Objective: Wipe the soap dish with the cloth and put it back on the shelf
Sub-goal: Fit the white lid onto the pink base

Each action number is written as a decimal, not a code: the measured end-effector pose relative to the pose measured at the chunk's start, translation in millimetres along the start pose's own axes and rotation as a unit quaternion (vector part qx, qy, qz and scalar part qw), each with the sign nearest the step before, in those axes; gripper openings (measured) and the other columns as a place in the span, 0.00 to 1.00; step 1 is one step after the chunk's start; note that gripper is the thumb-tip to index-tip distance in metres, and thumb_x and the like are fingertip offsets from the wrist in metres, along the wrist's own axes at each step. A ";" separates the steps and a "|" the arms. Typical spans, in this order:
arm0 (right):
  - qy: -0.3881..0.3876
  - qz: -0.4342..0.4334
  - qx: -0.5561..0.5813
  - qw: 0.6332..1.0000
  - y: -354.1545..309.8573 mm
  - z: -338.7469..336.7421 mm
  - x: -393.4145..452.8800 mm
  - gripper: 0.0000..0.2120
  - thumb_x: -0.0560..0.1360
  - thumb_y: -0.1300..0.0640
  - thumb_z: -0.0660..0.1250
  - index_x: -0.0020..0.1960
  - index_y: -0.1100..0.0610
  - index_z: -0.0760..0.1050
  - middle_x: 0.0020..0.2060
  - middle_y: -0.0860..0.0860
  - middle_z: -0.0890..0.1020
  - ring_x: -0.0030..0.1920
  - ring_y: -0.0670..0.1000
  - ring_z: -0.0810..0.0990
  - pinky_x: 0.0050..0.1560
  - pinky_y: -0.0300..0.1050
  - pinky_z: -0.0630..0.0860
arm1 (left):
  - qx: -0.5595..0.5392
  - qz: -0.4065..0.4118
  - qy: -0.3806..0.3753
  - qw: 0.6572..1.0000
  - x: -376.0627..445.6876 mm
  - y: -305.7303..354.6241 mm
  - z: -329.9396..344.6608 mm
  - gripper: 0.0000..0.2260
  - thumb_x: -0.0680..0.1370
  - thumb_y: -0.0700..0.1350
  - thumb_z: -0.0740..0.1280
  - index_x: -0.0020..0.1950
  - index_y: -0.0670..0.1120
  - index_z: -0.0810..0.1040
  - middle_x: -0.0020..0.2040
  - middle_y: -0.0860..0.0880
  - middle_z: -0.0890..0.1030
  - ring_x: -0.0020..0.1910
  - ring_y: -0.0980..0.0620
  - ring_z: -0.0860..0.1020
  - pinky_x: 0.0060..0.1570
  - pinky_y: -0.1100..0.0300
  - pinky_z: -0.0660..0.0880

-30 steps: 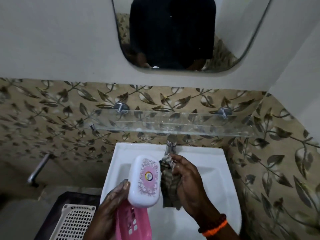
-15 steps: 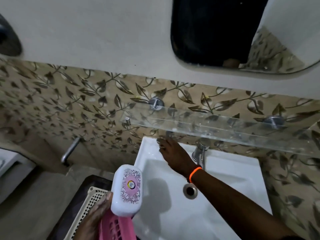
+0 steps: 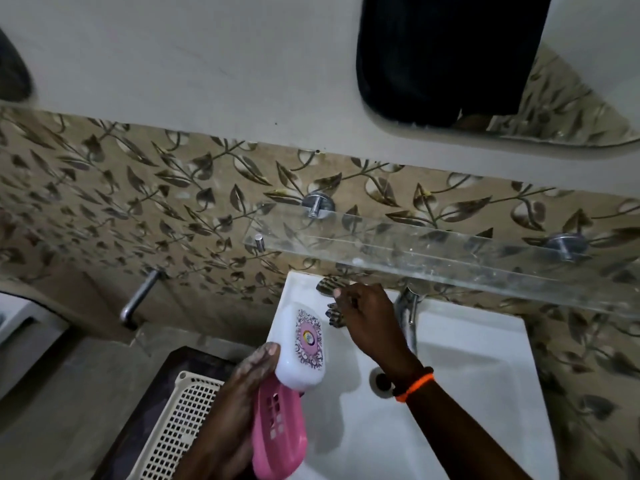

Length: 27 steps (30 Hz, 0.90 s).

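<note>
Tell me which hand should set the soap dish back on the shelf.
Left. The left hand already holds the soap dish, below the glass shelf. The right hand is at the sink's back rim by the cloth.

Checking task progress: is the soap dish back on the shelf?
No. The left hand holds the soap dish over the sink, below the shelf.

The glass shelf (image 3: 450,251) is bare along its visible length, open to reach from the near side. Beneath it the tap (image 3: 407,306) stands at the basin's (image 3: 485,375) far edge, and the right hand (image 3: 367,317) fills the gap left of the tap.
</note>
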State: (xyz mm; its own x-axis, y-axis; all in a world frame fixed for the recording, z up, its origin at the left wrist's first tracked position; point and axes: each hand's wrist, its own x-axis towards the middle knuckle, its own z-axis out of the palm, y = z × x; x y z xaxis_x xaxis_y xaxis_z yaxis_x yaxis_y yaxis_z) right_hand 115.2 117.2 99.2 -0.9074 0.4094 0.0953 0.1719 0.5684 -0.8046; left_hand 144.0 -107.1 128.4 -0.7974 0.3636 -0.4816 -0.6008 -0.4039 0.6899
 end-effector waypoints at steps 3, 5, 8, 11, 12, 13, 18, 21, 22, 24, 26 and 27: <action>-0.072 0.170 0.234 0.955 -42.7 -32.9 -29.0 0.13 0.77 0.40 0.70 0.45 0.50 0.81 0.38 0.43 0.86 0.37 0.42 0.83 0.37 0.38 0.77 | 0.047 0.004 -0.022 0.999 4.0 -3.1 20.0 0.25 0.72 0.45 0.78 0.65 0.37 0.79 0.61 0.36 0.83 0.52 0.42 0.83 0.47 0.52 0.83; -0.128 0.221 0.257 0.932 -54.8 -49.3 -48.1 0.18 0.71 0.32 0.71 0.50 0.46 0.80 0.38 0.43 0.86 0.38 0.46 0.83 0.33 0.42 0.78 | 0.096 0.012 -0.054 0.994 1.9 -5.0 35.3 0.11 0.76 0.43 0.71 0.55 0.40 0.86 0.57 0.36 0.85 0.49 0.44 0.85 0.45 0.57 0.83; -0.132 0.240 0.249 0.929 -58.8 -65.2 -64.7 0.17 0.69 0.39 0.77 0.53 0.43 0.78 0.35 0.42 0.86 0.41 0.49 0.86 0.34 0.46 0.79 | 0.174 0.022 -0.098 0.980 -4.5 -6.1 59.1 0.10 0.80 0.42 0.66 0.53 0.41 0.86 0.56 0.38 0.86 0.56 0.43 0.85 0.55 0.55 0.82; -0.121 0.290 0.299 0.901 -54.5 -80.8 -70.2 0.18 0.70 0.48 0.79 0.57 0.48 0.78 0.39 0.50 0.87 0.38 0.52 0.87 0.33 0.45 0.79 | 0.262 0.036 -0.141 0.954 -4.6 -12.1 69.4 0.10 0.82 0.47 0.66 0.58 0.45 0.84 0.58 0.42 0.86 0.61 0.43 0.83 0.65 0.48 0.76; -0.123 0.301 0.323 0.889 -52.1 -86.5 -72.0 0.17 0.71 0.50 0.78 0.58 0.50 0.79 0.41 0.52 0.87 0.36 0.52 0.86 0.32 0.44 0.78 | 0.290 0.042 -0.141 0.946 -6.6 -12.7 75.0 0.11 0.82 0.49 0.66 0.56 0.46 0.84 0.56 0.44 0.87 0.58 0.46 0.84 0.61 0.52 0.77; -0.120 0.306 0.340 0.881 -51.6 -92.0 -74.3 0.17 0.72 0.52 0.77 0.59 0.51 0.79 0.42 0.54 0.87 0.34 0.52 0.85 0.30 0.42 0.77 | 0.304 0.047 -0.146 0.940 -6.8 -15.1 78.6 0.13 0.81 0.51 0.65 0.55 0.45 0.84 0.54 0.45 0.88 0.54 0.49 0.85 0.55 0.57 0.78; -0.048 0.273 0.366 0.888 -32.4 -112.9 -90.9 0.19 0.71 0.51 0.78 0.60 0.48 0.80 0.49 0.60 0.86 0.43 0.60 0.86 0.40 0.58 0.81 | 0.246 0.050 -0.052 0.966 -2.2 -16.2 101.3 0.24 0.81 0.62 0.58 0.53 0.44 0.85 0.51 0.44 0.88 0.50 0.44 0.86 0.47 0.53 0.80; -0.043 0.245 0.361 0.899 -24.3 -119.8 -104.0 0.27 0.64 0.47 0.81 0.62 0.43 0.80 0.51 0.59 0.85 0.48 0.62 0.86 0.50 0.67 0.80 | 0.135 0.011 0.001 0.991 10.1 -13.1 111.0 0.28 0.81 0.67 0.55 0.56 0.46 0.84 0.51 0.43 0.88 0.48 0.42 0.86 0.49 0.49 0.79; -0.050 0.233 0.357 0.903 -23.5 -121.1 -108.7 0.30 0.63 0.47 0.81 0.64 0.43 0.79 0.50 0.57 0.86 0.49 0.61 0.87 0.51 0.65 0.80 | 0.112 0.007 0.006 0.994 12.7 -13.0 114.3 0.29 0.80 0.68 0.55 0.56 0.47 0.83 0.51 0.43 0.88 0.49 0.42 0.86 0.49 0.48 0.79; -0.055 0.214 0.339 0.915 -24.0 -121.9 -117.9 0.34 0.60 0.46 0.83 0.65 0.42 0.78 0.51 0.52 0.86 0.50 0.57 0.87 0.52 0.60 0.82 | 0.084 0.004 0.003 0.996 12.8 -13.1 123.9 0.30 0.78 0.70 0.55 0.54 0.47 0.83 0.50 0.41 0.87 0.51 0.39 0.84 0.55 0.45 0.79; -0.046 0.192 0.298 0.934 -26.7 -121.9 -123.6 0.36 0.57 0.43 0.83 0.64 0.42 0.78 0.50 0.49 0.86 0.47 0.51 0.86 0.51 0.53 0.84 | 0.069 0.002 -0.007 0.998 11.0 -13.9 131.9 0.31 0.77 0.71 0.56 0.54 0.45 0.82 0.50 0.40 0.86 0.52 0.37 0.81 0.58 0.43 0.76; -0.042 0.180 0.282 0.942 -28.9 -122.1 -125.5 0.36 0.57 0.42 0.82 0.63 0.42 0.78 0.50 0.47 0.86 0.46 0.49 0.86 0.49 0.48 0.84 | 0.074 0.006 -0.006 0.997 9.9 -14.7 135.5 0.31 0.77 0.71 0.56 0.54 0.45 0.82 0.52 0.39 0.85 0.52 0.36 0.81 0.57 0.43 0.77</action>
State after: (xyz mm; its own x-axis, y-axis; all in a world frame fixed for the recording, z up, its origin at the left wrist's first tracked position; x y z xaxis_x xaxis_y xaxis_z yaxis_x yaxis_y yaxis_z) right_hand 271.0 136.5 182.0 -0.8607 0.4310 -0.2709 0.2650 -0.0749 -0.9613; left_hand 152.5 16.2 186.8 -0.8027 0.3699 -0.4677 -0.5763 -0.2797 0.7679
